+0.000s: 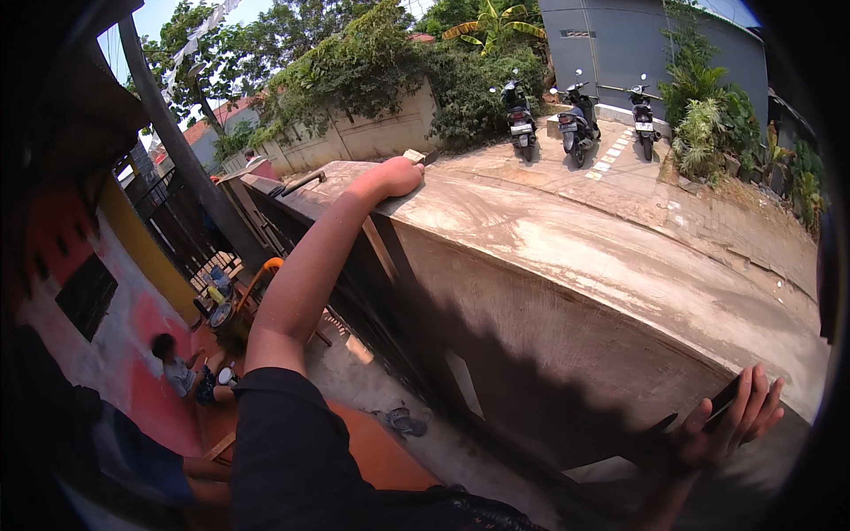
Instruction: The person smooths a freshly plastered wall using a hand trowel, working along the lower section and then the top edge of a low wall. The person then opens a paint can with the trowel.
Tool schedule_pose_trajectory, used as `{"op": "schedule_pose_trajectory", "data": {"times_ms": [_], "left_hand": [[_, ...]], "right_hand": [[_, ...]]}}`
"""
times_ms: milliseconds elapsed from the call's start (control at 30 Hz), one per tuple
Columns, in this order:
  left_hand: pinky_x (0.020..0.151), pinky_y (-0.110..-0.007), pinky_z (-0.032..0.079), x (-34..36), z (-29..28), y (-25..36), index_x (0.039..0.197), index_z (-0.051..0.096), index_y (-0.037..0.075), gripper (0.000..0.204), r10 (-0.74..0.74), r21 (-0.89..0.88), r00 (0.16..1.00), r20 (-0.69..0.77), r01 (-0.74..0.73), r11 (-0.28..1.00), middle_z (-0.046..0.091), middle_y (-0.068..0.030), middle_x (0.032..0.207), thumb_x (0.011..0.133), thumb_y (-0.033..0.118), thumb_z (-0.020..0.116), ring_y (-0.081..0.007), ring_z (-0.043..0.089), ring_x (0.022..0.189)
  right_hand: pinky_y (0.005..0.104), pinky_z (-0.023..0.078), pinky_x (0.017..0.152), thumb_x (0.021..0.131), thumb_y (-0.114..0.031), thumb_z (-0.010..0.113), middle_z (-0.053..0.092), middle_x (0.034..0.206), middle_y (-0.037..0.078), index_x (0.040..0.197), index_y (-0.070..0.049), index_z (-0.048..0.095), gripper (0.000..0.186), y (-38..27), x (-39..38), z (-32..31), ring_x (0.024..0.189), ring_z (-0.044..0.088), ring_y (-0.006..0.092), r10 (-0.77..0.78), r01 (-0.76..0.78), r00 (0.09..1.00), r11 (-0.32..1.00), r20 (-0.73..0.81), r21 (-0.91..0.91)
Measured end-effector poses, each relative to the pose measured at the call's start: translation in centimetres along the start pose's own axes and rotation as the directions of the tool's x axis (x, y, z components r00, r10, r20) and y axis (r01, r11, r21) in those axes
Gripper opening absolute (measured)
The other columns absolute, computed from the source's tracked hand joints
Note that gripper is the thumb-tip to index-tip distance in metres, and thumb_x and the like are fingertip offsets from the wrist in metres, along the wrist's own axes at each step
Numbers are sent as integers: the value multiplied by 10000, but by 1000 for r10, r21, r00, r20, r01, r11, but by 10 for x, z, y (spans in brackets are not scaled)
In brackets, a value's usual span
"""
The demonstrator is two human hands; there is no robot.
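My left arm reaches up across the view, and my left hand (397, 177) is closed on a small pale block (413, 157) on the dusty top of a long wall (540, 248). A short metal bar or handle (301, 183) lies just left of it. My right hand (722, 425) is at the wall's near edge on the right, its fingers curved around a dark flat object (726, 394) that is mostly hidden.
Below left, a seated person (181, 376) and another person's legs (204, 478) are on an orange floor, near an orange chair (266, 281) and footwear (403, 422). A pole (195, 177) and gate (190, 243) stand left. Beyond the wall, three scooters (575, 124) are parked.
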State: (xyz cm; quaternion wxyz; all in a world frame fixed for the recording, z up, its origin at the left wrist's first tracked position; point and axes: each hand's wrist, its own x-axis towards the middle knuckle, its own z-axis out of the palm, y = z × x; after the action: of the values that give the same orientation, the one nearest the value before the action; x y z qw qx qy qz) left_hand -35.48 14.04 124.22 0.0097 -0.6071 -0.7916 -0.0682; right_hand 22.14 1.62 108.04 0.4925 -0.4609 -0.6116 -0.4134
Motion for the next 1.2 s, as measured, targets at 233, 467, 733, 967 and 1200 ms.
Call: {"op": "schedule_pose_trajectory", "data": {"times_ms": [233, 467, 733, 967, 1200], "left_hand": [[1079, -406, 437, -126, -21, 118, 1446, 531, 9, 585, 190, -213, 982, 19, -182, 960, 640, -212, 1368, 1072, 444, 418, -340, 601, 1275], [1036, -449, 454, -66, 1, 98, 1326, 609, -34, 541, 65, -4, 994, -91, -66, 998, 668, -234, 1296, 1071, 389, 390, -377, 632, 1206], [987, -435, 490, -90, -15, 124, 1254, 667, -38, 580, -199, 20, 977, -75, 201, 979, 723, -206, 1158, 1068, 432, 382, -366, 673, 1127], [1089, -429, 430, -128, 36, 217, 1404, 563, -11, 559, 312, -60, 937, -157, -324, 944, 641, -229, 1343, 1064, 404, 405, -369, 577, 1291], [1010, -434, 490, -189, -27, 228, 1323, 651, 44, 508, -251, -43, 968, -10, 251, 967, 669, -162, 1325, 1050, 393, 402, -299, 653, 1193]], "right_hand": [[604, 163, 1230, 1076, -392, 410, 623, 1369, 202, 1333, 21, 604, 524, 1, 0, 1, 1409, 456, 456, 17, -17, 1000, 1000, 2, 26], [584, 128, 1240, 1052, -410, 427, 618, 1385, 177, 1331, -7, 631, 531, -1, 7, -5, 1430, 434, 432, 10, -9, 1000, 993, -11, 115], [565, 63, 1249, 1023, -403, 475, 629, 1385, 98, 1350, -111, 656, 474, 6, 5, -12, 1434, 449, 379, 41, -50, 998, 983, 53, 174], [554, 41, 1256, 951, -295, 559, 596, 1433, 100, 1391, -112, 636, 483, 18, 16, -46, 1476, 398, 377, 3, -65, 984, 939, 180, 337], [624, 32, 1233, 992, -265, 533, 585, 1470, 130, 1387, -79, 631, 447, 106, 37, -95, 1513, 335, 395, 270, -179, 956, 850, -118, 495]]}}
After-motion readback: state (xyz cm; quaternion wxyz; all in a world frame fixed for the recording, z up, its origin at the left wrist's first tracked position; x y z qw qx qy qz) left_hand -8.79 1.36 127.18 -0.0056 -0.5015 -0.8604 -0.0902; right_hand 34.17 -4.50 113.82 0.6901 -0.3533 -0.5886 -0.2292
